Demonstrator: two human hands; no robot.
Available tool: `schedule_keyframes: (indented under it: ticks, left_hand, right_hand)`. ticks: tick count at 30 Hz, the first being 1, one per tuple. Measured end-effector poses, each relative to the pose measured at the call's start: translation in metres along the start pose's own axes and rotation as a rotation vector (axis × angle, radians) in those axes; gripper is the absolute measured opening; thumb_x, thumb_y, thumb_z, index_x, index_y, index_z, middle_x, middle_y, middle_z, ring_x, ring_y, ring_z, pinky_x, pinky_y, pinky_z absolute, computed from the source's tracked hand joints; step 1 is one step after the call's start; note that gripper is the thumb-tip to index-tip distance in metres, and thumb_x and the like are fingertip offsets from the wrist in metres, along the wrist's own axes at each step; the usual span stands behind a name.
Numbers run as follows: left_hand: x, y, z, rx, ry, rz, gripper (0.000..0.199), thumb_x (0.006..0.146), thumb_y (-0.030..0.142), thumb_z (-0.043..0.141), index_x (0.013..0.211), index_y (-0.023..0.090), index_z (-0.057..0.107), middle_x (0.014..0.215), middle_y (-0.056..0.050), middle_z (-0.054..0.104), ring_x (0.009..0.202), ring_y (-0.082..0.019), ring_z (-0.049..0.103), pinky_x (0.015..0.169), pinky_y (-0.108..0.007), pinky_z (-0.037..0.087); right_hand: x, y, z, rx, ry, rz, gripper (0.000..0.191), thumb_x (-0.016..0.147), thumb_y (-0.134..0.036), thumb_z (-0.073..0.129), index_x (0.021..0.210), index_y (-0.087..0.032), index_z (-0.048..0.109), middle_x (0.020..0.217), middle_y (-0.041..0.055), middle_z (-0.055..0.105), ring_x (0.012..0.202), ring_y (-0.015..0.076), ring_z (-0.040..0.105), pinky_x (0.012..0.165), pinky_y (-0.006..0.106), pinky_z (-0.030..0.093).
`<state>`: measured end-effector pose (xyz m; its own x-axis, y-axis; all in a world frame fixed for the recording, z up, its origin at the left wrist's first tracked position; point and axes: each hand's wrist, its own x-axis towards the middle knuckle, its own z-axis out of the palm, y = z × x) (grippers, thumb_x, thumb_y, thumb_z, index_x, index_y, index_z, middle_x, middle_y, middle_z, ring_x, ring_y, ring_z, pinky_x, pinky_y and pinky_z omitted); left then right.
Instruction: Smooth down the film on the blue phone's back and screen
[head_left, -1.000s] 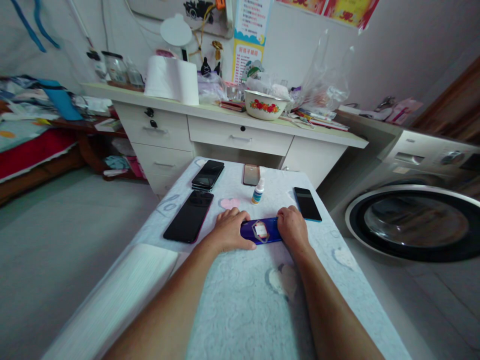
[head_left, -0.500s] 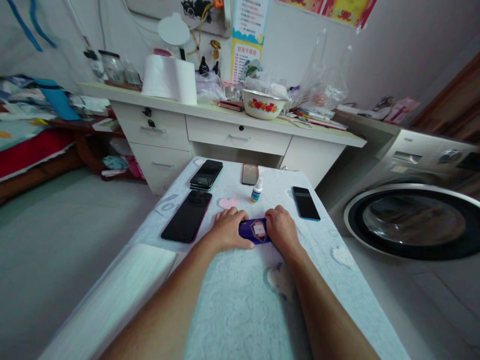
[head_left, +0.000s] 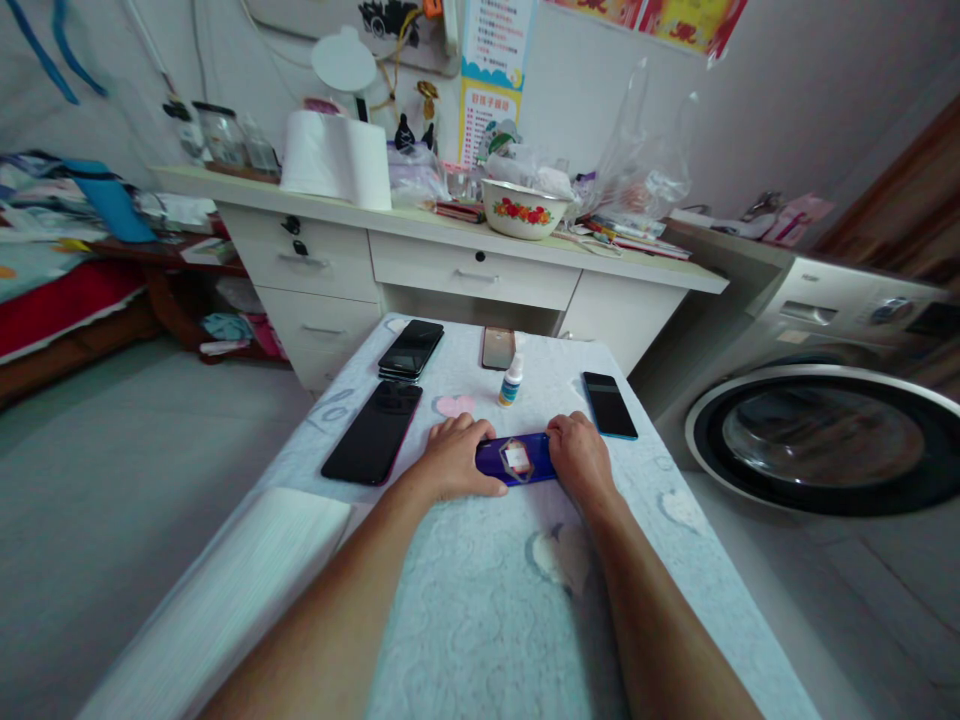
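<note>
A shiny blue-purple phone (head_left: 536, 461) lies face down and crosswise on the cloth-covered table, with a hexagonal outline and a pale square on its back. My left hand (head_left: 459, 458) grips its left end, thumb along the near edge and fingers on the far edge. At the right end my right hand (head_left: 581, 457) is closed over the phone, its fingertips curled under and partly hidden. Just beyond the phone stands a small white spray bottle (head_left: 511, 382) with a blue and yellow label.
Left of my hands lies a large black phone (head_left: 373, 435), with stacked phones (head_left: 411, 350) behind it. Another phone (head_left: 610, 405) is at the right edge, a phone-shaped case (head_left: 499, 348) at the back. A white folded sheet (head_left: 247, 570) lies front left. A washing machine (head_left: 817, 300) stands right.
My right hand has slid to the right along the phone, uncovering more of its back. The left hand keeps its place on the left end.
</note>
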<state>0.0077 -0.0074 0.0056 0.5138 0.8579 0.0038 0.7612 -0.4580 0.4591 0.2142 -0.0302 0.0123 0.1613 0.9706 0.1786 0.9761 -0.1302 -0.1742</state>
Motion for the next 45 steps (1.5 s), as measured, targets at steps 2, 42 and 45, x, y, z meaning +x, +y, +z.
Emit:
schedule_keyframes:
  ticks: [2, 42, 45]
  left_hand:
    - [0.0, 0.0, 0.0, -0.001, 0.002, -0.001, 0.064, 0.051, 0.057, 0.074, 0.105, 0.03, 0.051, 0.106, -0.001, 0.05, 0.107, -0.027, 0.049, 0.088, -0.037, 0.037]
    - [-0.001, 0.005, -0.002, 0.02, -0.013, -0.02, 0.065, 0.053, 0.056, 0.074, 0.109, 0.03, 0.051, 0.112, -0.003, 0.051, 0.111, -0.028, 0.048, 0.091, -0.038, 0.038]
    - [-0.001, 0.005, -0.003, 0.021, -0.016, -0.026, 0.066, 0.053, 0.056, 0.074, 0.109, 0.029, 0.051, 0.112, -0.003, 0.052, 0.111, -0.028, 0.048, 0.092, -0.037, 0.038]
  right_hand:
    - [0.0, 0.004, -0.001, -0.009, 0.007, 0.024, 0.026, 0.089, -0.022, 0.043, 0.094, -0.02, 0.068, 0.092, 0.0062, 0.059, 0.086, 0.0152, 0.054, 0.073, 0.024, 0.034]
    - [0.003, -0.031, 0.011, -0.014, -0.069, -0.195, 0.028, 0.093, -0.023, 0.041, 0.097, -0.021, 0.068, 0.095, 0.0084, 0.054, 0.091, 0.0189, 0.048, 0.079, 0.027, 0.033]
    - [0.001, -0.036, 0.011, -0.008, -0.071, -0.223, 0.028, 0.093, -0.024, 0.041, 0.096, -0.02, 0.069, 0.094, 0.0085, 0.054, 0.09, 0.0187, 0.047, 0.08, 0.027, 0.033]
